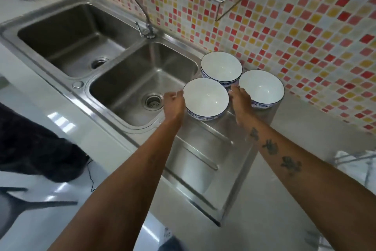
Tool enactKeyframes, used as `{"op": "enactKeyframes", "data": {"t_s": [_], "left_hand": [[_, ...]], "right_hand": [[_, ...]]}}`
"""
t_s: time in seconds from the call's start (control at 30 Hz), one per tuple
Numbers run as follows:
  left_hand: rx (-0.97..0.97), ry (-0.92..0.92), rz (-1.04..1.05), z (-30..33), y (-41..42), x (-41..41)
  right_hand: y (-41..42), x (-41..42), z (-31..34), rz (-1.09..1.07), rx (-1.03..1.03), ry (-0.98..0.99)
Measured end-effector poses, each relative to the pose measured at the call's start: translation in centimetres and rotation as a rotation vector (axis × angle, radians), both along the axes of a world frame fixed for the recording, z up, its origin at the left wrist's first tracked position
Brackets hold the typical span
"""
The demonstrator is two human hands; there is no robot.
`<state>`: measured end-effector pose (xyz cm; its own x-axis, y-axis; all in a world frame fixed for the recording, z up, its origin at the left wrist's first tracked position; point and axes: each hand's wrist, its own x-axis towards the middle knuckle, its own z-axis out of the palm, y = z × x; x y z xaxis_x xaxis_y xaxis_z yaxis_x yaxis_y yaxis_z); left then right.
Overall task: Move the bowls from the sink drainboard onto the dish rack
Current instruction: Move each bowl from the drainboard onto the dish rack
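Bowls: three white ones with blue-patterned outsides are sat upright on the drainboard (203, 149). The nearest bowl (205, 98) is cupped between the left hand (175, 104) and right hand (241, 100), fingers curled, probably touching.

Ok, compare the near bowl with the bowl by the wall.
The near bowl sits at the drainboard's sink-side edge; the wall bowl stands farther back, close to the tiles. The left hand and right hand flank the near bowl, at or near its sides; no hand reaches the wall bowl. The near bowl's outside shows along its front; the wall bowl's is partly hidden behind the others. Both are upright, empty, white inside, with blue pattern outside.
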<state>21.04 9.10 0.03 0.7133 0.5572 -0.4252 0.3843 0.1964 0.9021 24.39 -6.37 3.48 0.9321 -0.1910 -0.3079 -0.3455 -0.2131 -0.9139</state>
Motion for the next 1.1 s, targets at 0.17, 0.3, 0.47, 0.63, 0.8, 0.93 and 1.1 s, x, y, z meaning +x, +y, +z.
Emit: {"op": "enactKeyframes", "data": {"t_s": [0.17, 0.3, 0.47, 0.63, 0.8, 0.93, 1.1], "left_hand": [[-0.009, -0.010, -0.104, -1.5, -1.2, 3.0], [-0.013, -0.048, -0.030, -2.3, -1.6, 3.8], [-0.074, -0.086, 0.037, -2.6, -1.9, 3.9], [-0.150, -0.064, 0.052, -2.0, -2.3, 3.1], [-0.224, -0.113, 0.079, 1.3, -4.2, 0.4], [-0.370, -0.116, 0.067, 6.6, -6.2, -3.3], [-0.519, -0.233, -0.023, 13.9, -9.4, -8.2]], "right_hand": [[1.4, 1.6, -2.7, 0.013, -0.024, 0.026], [2.2, 1.8, -3.1, -0.020, -0.038, 0.037], [2.0, 2.2, -4.1, -0.078, -0.031, -0.002], [2.1, 1.0, -4.1, -0.113, 0.051, 0.044], [0.4, -1.4, -1.7, -0.152, 0.046, 0.015], [-1.8, -4.9, 2.8, -0.213, 0.055, -0.108], [-5.4, -11.0, 11.4, -0.227, 0.075, -0.299]]}}
